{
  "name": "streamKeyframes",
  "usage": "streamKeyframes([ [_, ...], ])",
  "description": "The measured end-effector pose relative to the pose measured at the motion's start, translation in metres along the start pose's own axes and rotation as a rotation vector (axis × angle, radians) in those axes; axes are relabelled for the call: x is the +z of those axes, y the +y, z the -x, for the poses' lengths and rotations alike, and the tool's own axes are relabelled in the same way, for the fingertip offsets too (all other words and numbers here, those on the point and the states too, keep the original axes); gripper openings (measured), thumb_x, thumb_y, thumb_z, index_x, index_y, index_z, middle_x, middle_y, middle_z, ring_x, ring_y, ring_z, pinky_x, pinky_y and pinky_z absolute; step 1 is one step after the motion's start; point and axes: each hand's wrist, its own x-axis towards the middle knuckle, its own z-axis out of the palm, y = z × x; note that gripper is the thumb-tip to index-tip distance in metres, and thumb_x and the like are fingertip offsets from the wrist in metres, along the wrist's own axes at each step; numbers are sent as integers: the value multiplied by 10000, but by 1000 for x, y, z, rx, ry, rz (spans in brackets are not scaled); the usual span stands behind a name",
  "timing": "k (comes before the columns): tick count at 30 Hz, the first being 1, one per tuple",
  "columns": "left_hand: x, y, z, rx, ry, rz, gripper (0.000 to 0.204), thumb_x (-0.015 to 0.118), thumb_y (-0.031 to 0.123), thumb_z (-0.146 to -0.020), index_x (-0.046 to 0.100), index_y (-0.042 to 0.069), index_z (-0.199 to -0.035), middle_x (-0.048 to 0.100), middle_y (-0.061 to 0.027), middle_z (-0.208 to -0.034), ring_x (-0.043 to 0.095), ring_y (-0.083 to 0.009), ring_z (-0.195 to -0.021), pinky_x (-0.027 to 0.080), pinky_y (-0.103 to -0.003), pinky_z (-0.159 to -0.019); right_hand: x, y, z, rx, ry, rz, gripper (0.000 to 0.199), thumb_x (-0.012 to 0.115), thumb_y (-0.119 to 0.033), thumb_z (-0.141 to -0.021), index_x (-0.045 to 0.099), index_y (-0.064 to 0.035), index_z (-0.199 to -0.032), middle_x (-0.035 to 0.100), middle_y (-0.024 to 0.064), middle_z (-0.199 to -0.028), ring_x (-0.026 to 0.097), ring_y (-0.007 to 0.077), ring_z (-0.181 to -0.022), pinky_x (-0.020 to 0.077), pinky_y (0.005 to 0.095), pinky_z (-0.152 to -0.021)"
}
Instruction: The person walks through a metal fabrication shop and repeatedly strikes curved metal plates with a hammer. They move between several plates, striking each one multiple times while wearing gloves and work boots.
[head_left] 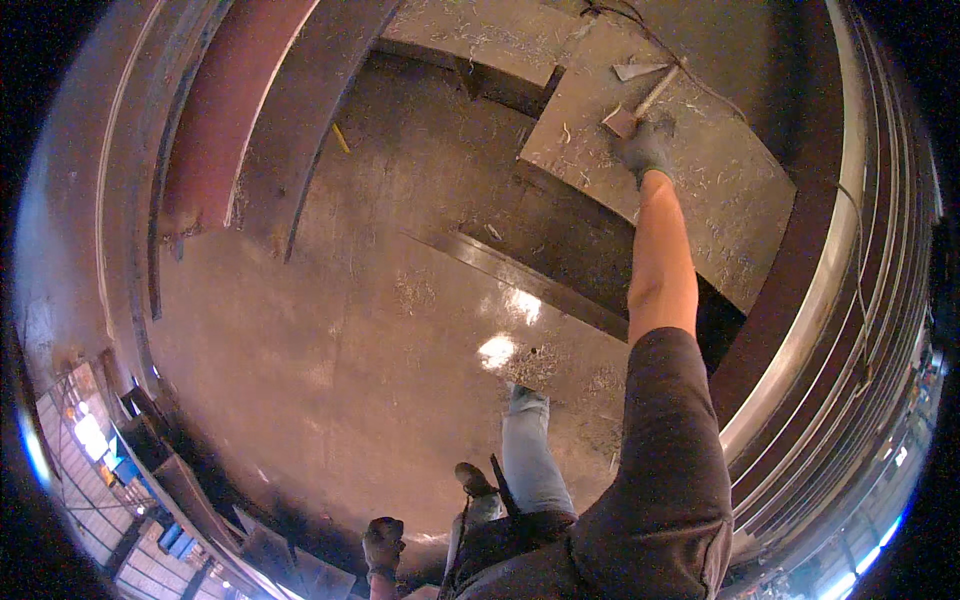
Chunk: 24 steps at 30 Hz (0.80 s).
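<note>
My right arm stretches out to the far right, and the grey-gloved right hand (pixel 648 146) is over a raised metal plate (pixel 715 205). Its fingers close at a wooden-handled tool (pixel 655 95) with a flat reddish-brown end; the blur hides the exact grip and the tool's kind. A pale, pointed scrap (pixel 638 71) lies beside the handle. Thin curly metal shavings are scattered over the plate. Low at my left side, my left hand (pixel 383 546) in a dark glove is curled into a fist, with nothing seen in it.
Tall reddish-brown steel plates (pixel 225 120) stand at the left. A raised ledge (pixel 545 280) crosses the metal floor (pixel 350 330), with a dark gap beyond it. A cable (pixel 690 75) runs over the far plate. Long metal edges (pixel 830 270) curve along the right.
</note>
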Motion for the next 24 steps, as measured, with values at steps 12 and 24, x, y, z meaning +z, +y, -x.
streamKeyframes([
  [12, 13, 87, -13, 55, 20, -135, 287, 801, 278, -888, 684, 74, -1053, 675, -2, -852, 598, -102, -649, 504, -279, -542, 7, 5, 58, -566, 122, 377, 486, 670, -417, -891, 657, -174, -1311, 622, 201, -1365, 535, 440, -1326, 407, 558, -1125],
  [24, 20, 91, 1, -164, -39, 304, 371, 706, 400, -961, 653, 72, -1125, 690, -46, -922, 607, -103, -708, 486, -258, -564, -15, 24, 144, -577, -279, 542, 445, 674, -388, -880, 632, -86, -1203, 672, 237, -1221, 696, 430, -990, 554, 539, -847],
])
